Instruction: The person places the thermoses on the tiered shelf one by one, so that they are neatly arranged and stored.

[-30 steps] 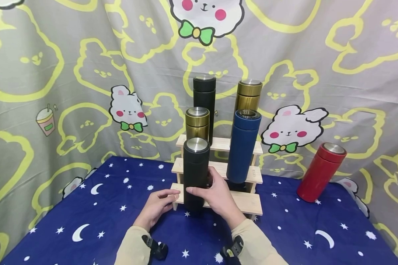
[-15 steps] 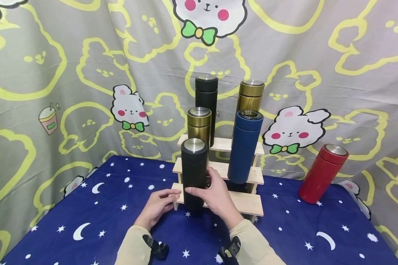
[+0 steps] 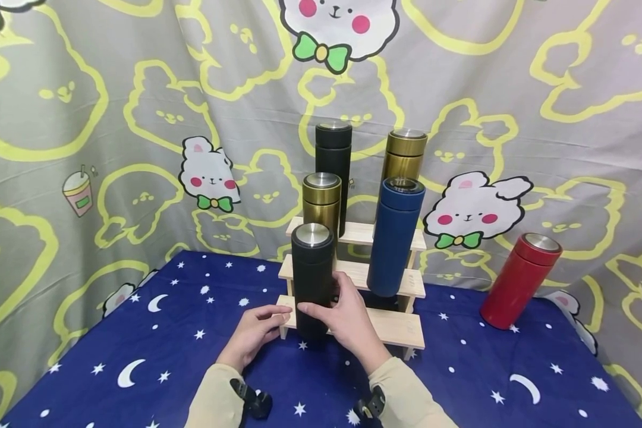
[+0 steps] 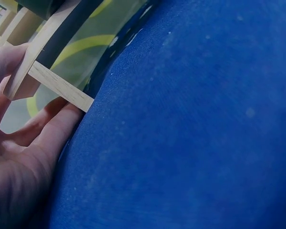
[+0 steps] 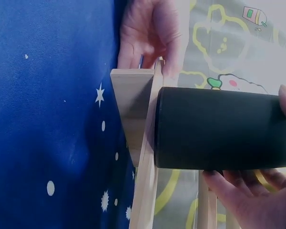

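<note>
My right hand (image 3: 348, 312) grips a black thermos bottle (image 3: 312, 267) with a silver lid top, thumb in front and fingers on its right side. In the right wrist view, the base of the black thermos (image 5: 219, 129) meets the front plank of a stepped wooden stand (image 5: 142, 191). My left hand (image 3: 254, 336) holds the left end of the lowest step of the wooden stand (image 3: 390, 326). In the left wrist view, the fingers of the left hand (image 4: 24, 157) lie about the plank end and its leg (image 4: 62, 86).
On the stand's middle step are a gold thermos (image 3: 321, 202) and a blue thermos (image 3: 396, 238). Another black thermos (image 3: 333, 160) and another gold one (image 3: 406, 148) stand on the top step. A red thermos (image 3: 521, 279) stands on the starry blue cloth (image 3: 182, 356) at right, before a patterned curtain (image 3: 267, 107).
Compared with one second ago, the black thermos in my right hand sits slightly further left on the lowest step. The left hand keeps its place, and little differs over the last half second.
</note>
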`<state>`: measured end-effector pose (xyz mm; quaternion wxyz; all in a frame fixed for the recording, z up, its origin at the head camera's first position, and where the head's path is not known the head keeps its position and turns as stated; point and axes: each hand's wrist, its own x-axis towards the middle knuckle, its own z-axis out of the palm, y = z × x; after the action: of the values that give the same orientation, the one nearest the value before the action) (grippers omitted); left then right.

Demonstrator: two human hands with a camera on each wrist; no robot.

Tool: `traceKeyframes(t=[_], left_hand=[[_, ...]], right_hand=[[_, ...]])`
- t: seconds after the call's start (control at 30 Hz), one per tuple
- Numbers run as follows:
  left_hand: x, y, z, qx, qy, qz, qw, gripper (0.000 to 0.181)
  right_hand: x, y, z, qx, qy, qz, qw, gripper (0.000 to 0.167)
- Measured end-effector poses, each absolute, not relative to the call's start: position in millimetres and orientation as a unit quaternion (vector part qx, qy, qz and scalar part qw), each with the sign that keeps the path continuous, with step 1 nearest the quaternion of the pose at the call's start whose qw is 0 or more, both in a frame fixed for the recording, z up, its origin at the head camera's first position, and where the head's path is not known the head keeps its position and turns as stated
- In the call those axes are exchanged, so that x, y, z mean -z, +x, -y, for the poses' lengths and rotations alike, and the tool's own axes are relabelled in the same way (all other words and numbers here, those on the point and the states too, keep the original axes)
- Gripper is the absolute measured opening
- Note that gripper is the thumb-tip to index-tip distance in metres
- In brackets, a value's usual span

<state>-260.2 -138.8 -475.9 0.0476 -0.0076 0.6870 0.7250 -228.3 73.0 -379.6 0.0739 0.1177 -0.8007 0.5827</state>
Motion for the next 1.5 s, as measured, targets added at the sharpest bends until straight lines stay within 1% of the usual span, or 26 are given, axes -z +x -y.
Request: traceKeyframes(t=[0.4,0.6,0.77,1.0,1.23,1.5], left_hand=[[475,-259,138,-0.729,-0.012,-0.683,0.043,0.026],[475,-259,139,-0.729,-0.011,-0.683,0.043,0.026],[474,-260,140,-0.727,-0.011,-0.685,0.043,0.026],[475,-259,139,-0.727,-0.010,-0.685,0.043,0.026],[475,-259,138,-0.727,-0.010,-0.685,0.044,0.027],[474,-258,138,-0.731,-0.007,-0.680,0.046,0.026]], right_hand=[[383,-229,-81,-0.610,0.129,0.781,0.049,0.069],[383,-227,-85,-0.613,0.135,0.777,0.048,0.067],[384,-226,-89,-0.617,0.145,0.772,0.050,0.064],[385,-222,-98,-0.615,0.141,0.774,0.056,0.054],[387,-218,-113,-0.604,0.134,0.784,0.054,0.054],[388,-214,-138,-0.600,0.135,0.787,0.051,0.048]])
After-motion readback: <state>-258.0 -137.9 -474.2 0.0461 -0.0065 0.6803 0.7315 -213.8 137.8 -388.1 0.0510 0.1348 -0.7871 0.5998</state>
